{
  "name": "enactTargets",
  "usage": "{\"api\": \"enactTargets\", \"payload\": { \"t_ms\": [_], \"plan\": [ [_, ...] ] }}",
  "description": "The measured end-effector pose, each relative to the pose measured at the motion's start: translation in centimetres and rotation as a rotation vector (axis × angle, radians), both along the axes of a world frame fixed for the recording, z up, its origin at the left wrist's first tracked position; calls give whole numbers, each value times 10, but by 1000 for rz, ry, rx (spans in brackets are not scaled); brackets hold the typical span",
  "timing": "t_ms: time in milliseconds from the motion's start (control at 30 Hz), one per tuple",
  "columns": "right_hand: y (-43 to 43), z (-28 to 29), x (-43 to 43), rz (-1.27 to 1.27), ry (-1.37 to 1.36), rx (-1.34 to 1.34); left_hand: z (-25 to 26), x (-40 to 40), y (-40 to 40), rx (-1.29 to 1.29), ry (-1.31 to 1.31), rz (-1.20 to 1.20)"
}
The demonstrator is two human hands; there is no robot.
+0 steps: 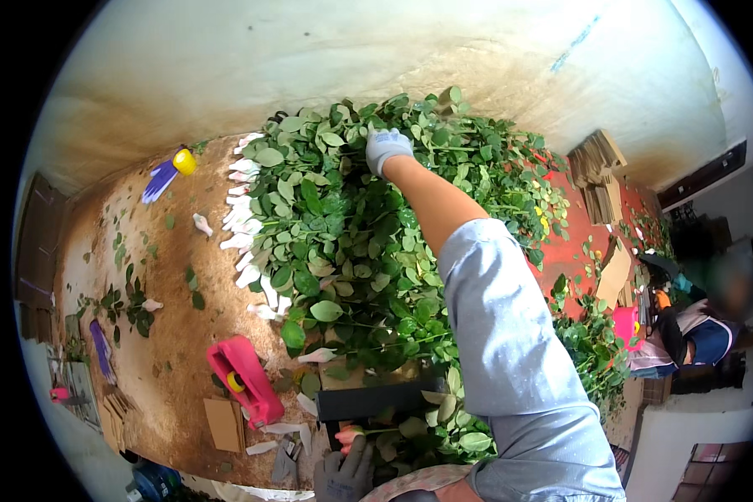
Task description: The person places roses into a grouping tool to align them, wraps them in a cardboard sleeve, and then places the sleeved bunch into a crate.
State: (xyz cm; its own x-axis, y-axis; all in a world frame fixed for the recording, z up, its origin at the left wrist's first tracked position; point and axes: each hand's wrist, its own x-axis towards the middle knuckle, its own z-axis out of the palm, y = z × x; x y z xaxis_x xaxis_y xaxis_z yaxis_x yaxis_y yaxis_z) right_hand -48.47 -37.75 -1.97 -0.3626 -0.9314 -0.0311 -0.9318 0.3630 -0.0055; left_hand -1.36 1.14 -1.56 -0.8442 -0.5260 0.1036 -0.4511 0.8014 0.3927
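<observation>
My right hand [389, 150], in a grey-white glove, reaches to the far part of a big heap of leafy rose stems [351, 219]; its fingertips are among the leaves, and what they hold is hidden. White-wrapped rose buds [241, 226] line the heap's left edge. In a grey glove, my left hand [345, 474] is at the bottom edge, its fingers against a pink rose bloom [348, 435] beside a black bar [373, 400]. A pink tape dispenser [246, 379] with yellow tape stands to the left, near brown cardboard pieces [223, 425] and loose white sleeves [288, 428].
A wall [351, 56] rises behind the brown tabletop [182, 263]. Purple gloves [160, 181] and a yellow tape roll [184, 162] lie at the left. Stacked cardboard [596, 176] is at the right, where a person [696, 339] works near another pink dispenser [626, 326].
</observation>
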Motion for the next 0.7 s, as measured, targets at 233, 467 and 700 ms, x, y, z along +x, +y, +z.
{"api": "enactTargets", "payload": {
  "t_ms": [233, 467, 700],
  "plan": [
    [10, -21, 7, 58, 336, 175, -6, 2, -1, -1, -15, 6],
    [29, 46, -7, 134, 541, -48, -3, 1, 1, -21, 15, 19],
    [91, 207, -4, 148, 632, -391, 21, -11, -3, 6, 4, 46]
  ]
}}
